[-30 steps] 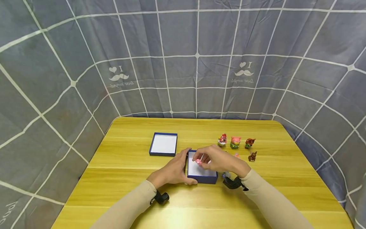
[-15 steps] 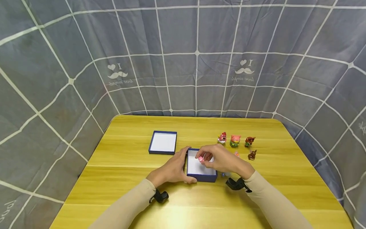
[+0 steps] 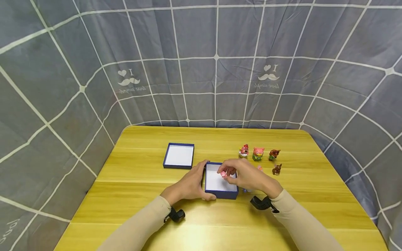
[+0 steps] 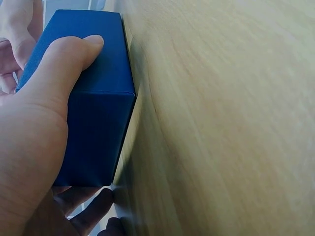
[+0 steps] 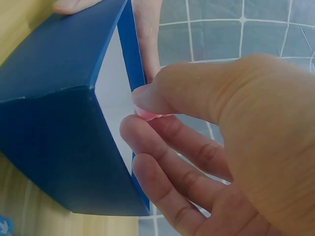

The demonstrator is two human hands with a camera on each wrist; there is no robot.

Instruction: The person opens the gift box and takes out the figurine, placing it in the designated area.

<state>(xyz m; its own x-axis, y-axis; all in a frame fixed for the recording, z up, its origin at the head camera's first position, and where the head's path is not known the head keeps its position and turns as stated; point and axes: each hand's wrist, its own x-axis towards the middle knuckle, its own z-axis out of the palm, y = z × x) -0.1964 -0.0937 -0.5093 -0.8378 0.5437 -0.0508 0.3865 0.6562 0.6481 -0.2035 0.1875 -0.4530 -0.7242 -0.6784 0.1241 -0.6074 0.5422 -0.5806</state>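
My left hand [image 3: 189, 183] grips a blue box [image 3: 221, 195] with a white inside, its thumb on the near wall and its fingers round the left and far sides. The box stands upright on the table with its top uncovered. Over its opening, my right hand [image 3: 244, 175] pinches a small pink figurine [image 3: 223, 174] between thumb and fingertips. In the right wrist view only a sliver of the figurine [image 5: 147, 114] shows, the thumb covering much of it. The left wrist view has the thumb flat on the blue box [image 4: 101, 123].
A square blue lid [image 3: 179, 156] lies white side up, behind and left of the box. Right of the box stand several toy figures, among them a pink-and-green one [image 3: 258, 154] and a brown one [image 3: 276, 169]. A bluish figure [image 3: 247, 190] is partly hidden under the right wrist.
The right hand has shifted slightly right over the box, carrying the pink figurine with it. My left hand has kept its grip on the box.
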